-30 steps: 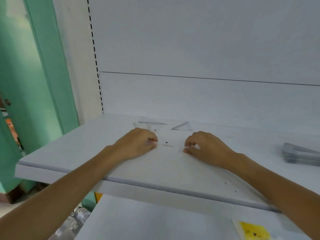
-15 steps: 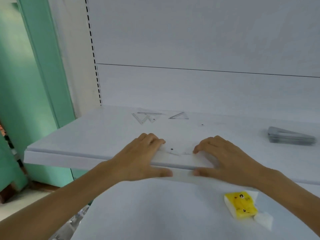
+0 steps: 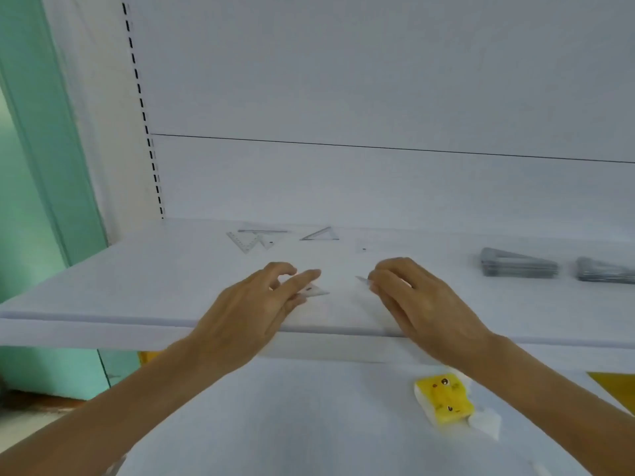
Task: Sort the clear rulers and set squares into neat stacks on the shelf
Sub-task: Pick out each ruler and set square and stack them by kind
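Note:
My left hand [image 3: 261,304] hovers over the front of the white shelf [image 3: 103,290], fingers pinching a clear set square [image 3: 316,291] whose pointed tip sticks out to the right. My right hand [image 3: 422,304] is a short gap away and pinches another clear piece [image 3: 362,279]; only its tip shows. At the back of the shelf lie a loose clear ruler [image 3: 240,242] and two clear set squares [image 3: 264,237] [image 3: 321,234]. Two neat grey-looking stacks of set squares [image 3: 519,264] [image 3: 604,271] stand at the right.
Below is a lower white shelf [image 3: 309,424] with a yellow packet [image 3: 445,400] and a yellow triangle [image 3: 615,386] at its right edge. A slotted upright [image 3: 144,108] and a green door frame [image 3: 44,166] bound the left side.
Both hands have come off the shelf's front edge, risen over the shelf and drawn apart. Each now shows a separate clear tip where one clear piece lay between them.

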### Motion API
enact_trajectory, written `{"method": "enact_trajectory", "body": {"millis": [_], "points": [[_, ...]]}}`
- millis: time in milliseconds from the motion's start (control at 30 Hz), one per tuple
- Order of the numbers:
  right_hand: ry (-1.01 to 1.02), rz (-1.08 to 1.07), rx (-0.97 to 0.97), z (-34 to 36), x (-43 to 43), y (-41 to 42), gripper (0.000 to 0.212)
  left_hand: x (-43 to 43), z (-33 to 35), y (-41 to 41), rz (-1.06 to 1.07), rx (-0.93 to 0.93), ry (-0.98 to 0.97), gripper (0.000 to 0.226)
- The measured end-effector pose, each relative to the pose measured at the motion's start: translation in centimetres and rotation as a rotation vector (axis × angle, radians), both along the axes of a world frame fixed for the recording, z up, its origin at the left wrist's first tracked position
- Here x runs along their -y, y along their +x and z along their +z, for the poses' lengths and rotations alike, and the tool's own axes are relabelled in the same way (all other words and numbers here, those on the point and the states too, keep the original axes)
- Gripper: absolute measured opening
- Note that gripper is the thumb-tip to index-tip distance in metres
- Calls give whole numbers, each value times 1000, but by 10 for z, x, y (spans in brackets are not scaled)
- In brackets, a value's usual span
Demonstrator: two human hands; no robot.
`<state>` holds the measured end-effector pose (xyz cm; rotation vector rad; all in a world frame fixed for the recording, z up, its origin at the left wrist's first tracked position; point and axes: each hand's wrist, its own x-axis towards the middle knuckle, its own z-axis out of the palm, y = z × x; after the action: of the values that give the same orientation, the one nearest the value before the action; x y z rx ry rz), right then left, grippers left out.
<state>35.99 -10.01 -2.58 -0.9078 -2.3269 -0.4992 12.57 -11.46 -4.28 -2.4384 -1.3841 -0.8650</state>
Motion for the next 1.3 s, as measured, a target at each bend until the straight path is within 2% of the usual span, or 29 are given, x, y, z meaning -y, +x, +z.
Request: {"method": "enact_trajectory", "body": {"millis": [167,300,467,600,767,933,1100,1300], "points": [[-89,-189,-136,13,-25,39,39,-41,5,38,31,63,-138,48],[-255,-263,-237,6,-44,90,40,-72,10,75,-55,188,-301,57],[-336,-342,-204,-2,-62,167,45,-90,16,137,-129,247,-312,67],[-266,-315,-182,0,-64,229,59,-100,22,196,-114,209,-258,70],[-196,-335,-183,11,-80,318,47,-106,30,270,-107,204,-220,71],[-251,-374,-319,15,-98,387,51,-107,29,328,-77,191,-234,74],[-301,-333,-284,20,-113,413,46,-105,24,362,-43,212,-220,73],[-488,-307,-179,15,-132,411,44,-102,23,375,36,215,-229,72]]}}
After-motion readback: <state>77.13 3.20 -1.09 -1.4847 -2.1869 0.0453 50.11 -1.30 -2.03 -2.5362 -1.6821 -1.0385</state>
